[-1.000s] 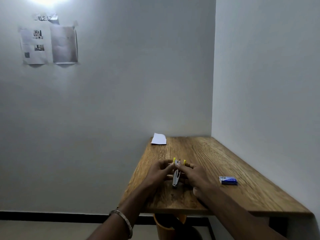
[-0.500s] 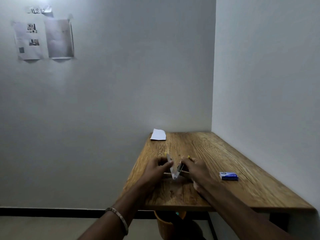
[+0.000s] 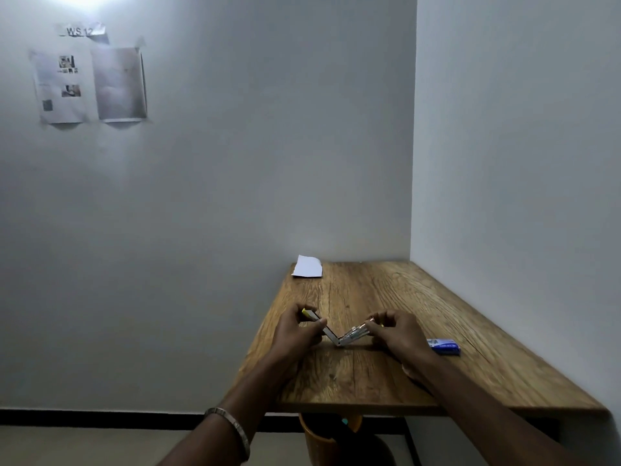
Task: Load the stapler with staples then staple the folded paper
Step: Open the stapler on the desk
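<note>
Stapler (image 3: 339, 336) spread open in a V on the table (image 3: 420, 317).
Left hand (image 3: 297, 334) pinches one arm, right hand (image 3: 400, 334) the other; paper (image 3: 307, 266) far corner, blue box (image 3: 444, 346) beside right.

hands (image 3: 349, 334) spreading stapler (image 3: 339, 336) open, table (image 3: 386, 375)

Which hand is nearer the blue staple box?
Right. The right hand is just left of the blue staple box; the left hand is farther left, beyond the opened stapler.

Both arms reach out toward 12 o'clock. The left hand (image 3: 295, 334) and the right hand (image 3: 400, 334) each pinch something with curled fingers (image 3: 373, 326).
</note>
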A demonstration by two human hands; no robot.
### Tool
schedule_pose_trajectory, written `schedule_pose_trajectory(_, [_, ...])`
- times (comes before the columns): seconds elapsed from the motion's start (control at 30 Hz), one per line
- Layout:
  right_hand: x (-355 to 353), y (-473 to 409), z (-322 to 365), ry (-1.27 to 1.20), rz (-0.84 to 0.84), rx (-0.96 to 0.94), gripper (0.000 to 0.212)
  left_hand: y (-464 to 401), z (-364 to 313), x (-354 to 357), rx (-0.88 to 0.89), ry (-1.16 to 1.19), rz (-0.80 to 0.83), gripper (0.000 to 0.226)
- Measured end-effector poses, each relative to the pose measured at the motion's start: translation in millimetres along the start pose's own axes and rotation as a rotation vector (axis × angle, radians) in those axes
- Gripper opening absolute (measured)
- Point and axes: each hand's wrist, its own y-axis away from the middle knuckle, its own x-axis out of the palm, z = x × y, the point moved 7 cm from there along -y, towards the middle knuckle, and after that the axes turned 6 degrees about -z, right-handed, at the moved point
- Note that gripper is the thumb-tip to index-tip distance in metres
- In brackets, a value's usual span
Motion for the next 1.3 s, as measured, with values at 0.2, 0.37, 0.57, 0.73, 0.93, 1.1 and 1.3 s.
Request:
schedule_pose_trajectory(0.2, [-11, -2, 1, 0.342, -0.002, -0.079, 0.011, -4, -2, -19, 0.105, -0.303, 0.030, 0.023])
schedule_pose_trajectory(0.37, [-5, -1, 0, 0.424, 0.040, -0.084, 0.007, -2, -1, -28, 0.200, -0.598, 0.114, 0.017])
schedule_pose_trajectory(0.57, [-8, -4, -5, 0.447, 0.126, -0.089, 0.012, -2, -2, -23, 0.239, -0.681, 0.195, 0.023])
schedule_pose_trajectory(0.73, [-8, -5, -5, 0.454, 0.108, -0.118, 0.019, 1, -18, -8, 0.388, -0.757, 0.213, 0.019])
schedule_pose_trajectory(0.93, [-9, -3, -3, 0.417, 0.116, -0.137, 0.010, 10, -41, 61, 0.669, -0.963, 0.496, 0.030])
schedule_pose_trajectory(1.1, [-10, -3, -4, 0.410, 0.099, -0.139, 0.010, 9, -38, 83, 0.734, -1.085, 0.627, 0.038])
schedule_pose_trajectory(1.3, [-7, -3, -3, 0.429, 0.103, -0.153, 0.009, 7, -36, 82, 0.778, -1.069, 0.629, 0.034])
